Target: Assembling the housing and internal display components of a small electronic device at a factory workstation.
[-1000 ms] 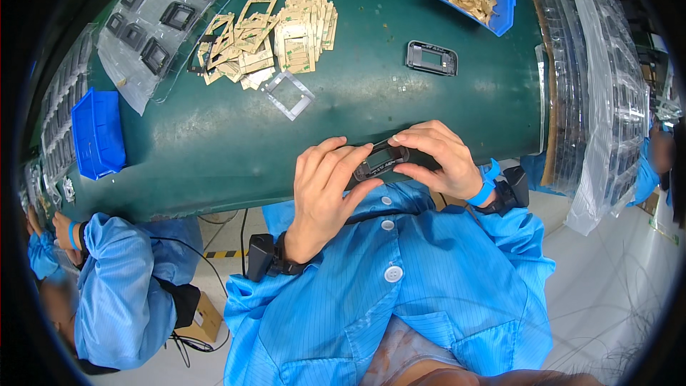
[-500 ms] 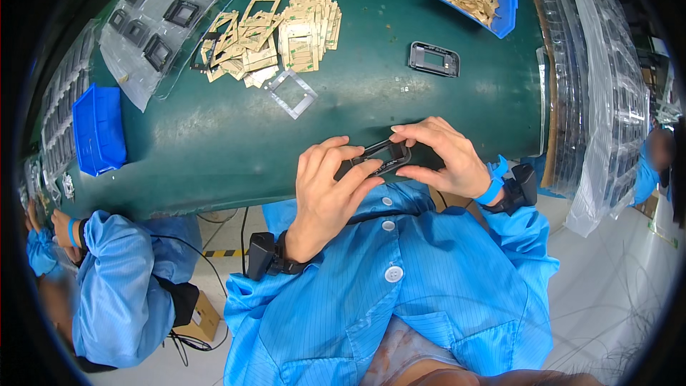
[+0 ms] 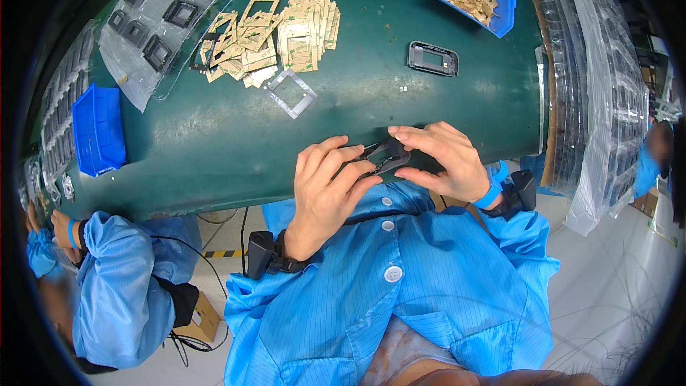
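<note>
Between my two hands, close to the table's near edge, is a black plastic frame with an opening in its middle. My left hand is closed on its left end, fingers over the top. My right hand grips the right end, fingertips on the far corner and thumb at the near side. Fingers hide part of the frame. Farther off to the right lies a similar black frame, flat on the green table. A pale rectangular film frame lies beyond my left hand.
Tan adhesive frames lie in piles at the far left, by a clear tray of black parts. One blue bin stands left; another blue bin holds tan scraps. Stacked clear trays line the right. A co-worker's sleeve shows left.
The black frame has tilted in my hands, so it now shows more edge-on. My right hand has shifted slightly with it; the left keeps nearly the same place.
</note>
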{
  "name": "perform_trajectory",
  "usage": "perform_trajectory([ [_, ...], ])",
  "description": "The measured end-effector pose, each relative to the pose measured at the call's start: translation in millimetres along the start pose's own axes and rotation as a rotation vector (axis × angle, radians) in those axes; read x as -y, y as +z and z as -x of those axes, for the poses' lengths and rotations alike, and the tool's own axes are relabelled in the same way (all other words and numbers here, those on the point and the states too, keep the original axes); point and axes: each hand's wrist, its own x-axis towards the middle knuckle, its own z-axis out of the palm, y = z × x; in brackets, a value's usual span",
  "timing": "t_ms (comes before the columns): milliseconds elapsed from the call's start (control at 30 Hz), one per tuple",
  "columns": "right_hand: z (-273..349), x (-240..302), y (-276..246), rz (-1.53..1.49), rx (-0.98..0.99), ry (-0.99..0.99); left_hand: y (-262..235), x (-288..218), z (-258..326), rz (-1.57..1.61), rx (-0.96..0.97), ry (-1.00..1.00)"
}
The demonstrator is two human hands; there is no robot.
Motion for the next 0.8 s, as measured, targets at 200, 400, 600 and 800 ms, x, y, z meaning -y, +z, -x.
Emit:
perform_trajectory([
  [200, 4, 13, -10, -0.004, -0.190, 0.247, 0, 0, 0, 0.016, -0.005, -0.004],
  [400, 11, 24, -3, -0.121, -0.186, 0.642, 0, 0, 0, 0.029, -0.017, -0.011],
  [600, 6, 16, 2, 0.172, -0.193, 0.294, -1, -1, -2, 0.041, -0.029, -0.018],
  [800, 6, 10, 1, 0.300, 0.017, 0.085, 1, -1, -2, 0.058, -0.054, -0.028],
])
